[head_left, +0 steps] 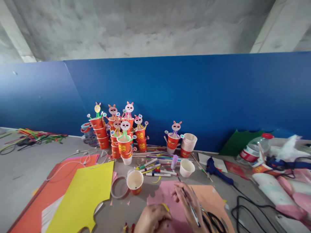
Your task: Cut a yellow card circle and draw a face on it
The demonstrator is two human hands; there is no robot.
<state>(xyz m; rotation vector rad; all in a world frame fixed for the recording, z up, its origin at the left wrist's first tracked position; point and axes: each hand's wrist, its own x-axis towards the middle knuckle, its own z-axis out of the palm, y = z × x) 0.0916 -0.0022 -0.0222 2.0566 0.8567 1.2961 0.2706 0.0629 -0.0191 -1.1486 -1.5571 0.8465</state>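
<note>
My right hand (pixel 184 201) is closed around a white-and-dark pen (pixel 194 213), which slants across the fingers above a pink paper sheet (pixel 161 194). Low in the view, my left hand (pixel 153 217) rests on the same sheet with its fingers curled. A curved yellow paper piece (pixel 166 207) shows at those fingers; most of it is hidden by the hand. Black-handled scissors (pixel 216 222) lie beside my right wrist, on an orange paper sheet (pixel 209 194).
Red paper cups with rabbit-faced figures (pixel 124 144) stand along the blue partition (pixel 170 90). Markers (pixel 157 175), a roll of tape (pixel 119 187), an open cup (pixel 135 181) and a white cup (pixel 187 168) lie nearby. At right are a blue glue gun (pixel 218 171) and its cable.
</note>
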